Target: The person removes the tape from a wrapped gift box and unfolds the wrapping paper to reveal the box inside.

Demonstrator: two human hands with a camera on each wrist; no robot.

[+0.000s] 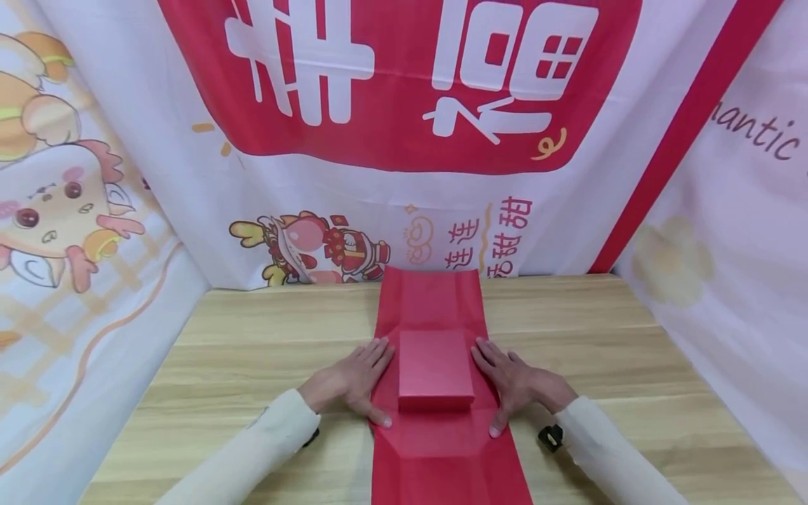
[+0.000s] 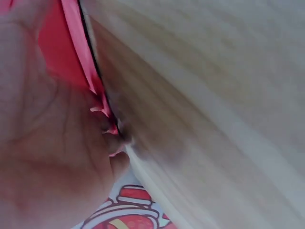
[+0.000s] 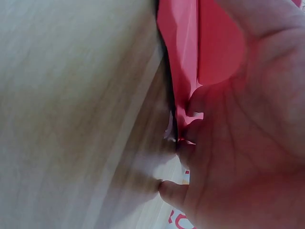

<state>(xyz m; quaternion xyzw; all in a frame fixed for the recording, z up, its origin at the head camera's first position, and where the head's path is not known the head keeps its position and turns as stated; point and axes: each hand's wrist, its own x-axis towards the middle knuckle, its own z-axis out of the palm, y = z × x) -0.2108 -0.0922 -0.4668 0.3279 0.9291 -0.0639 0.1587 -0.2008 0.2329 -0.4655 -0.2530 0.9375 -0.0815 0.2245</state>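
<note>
A red box (image 1: 435, 365) sits on a long strip of red wrapping paper (image 1: 435, 435) that runs from the table's back edge toward the front. Creases mark the paper around the box. My left hand (image 1: 356, 379) lies spread on the paper's left edge, fingers straight beside the box, thumb nearer the front. On the other side my right hand (image 1: 513, 384) rests in the same way along the right edge. Both wrist views show the palm close up, with red paper (image 2: 59, 43) at the left fingers and a red paper edge (image 3: 178, 52) at the right ones.
The paper lies on a light wooden table (image 1: 265, 337). Behind it hangs a white cloth (image 1: 404, 189) with a large red print, and printed cloths stand at the left and right sides. A black wrist device (image 1: 551, 438) shows under the right sleeve.
</note>
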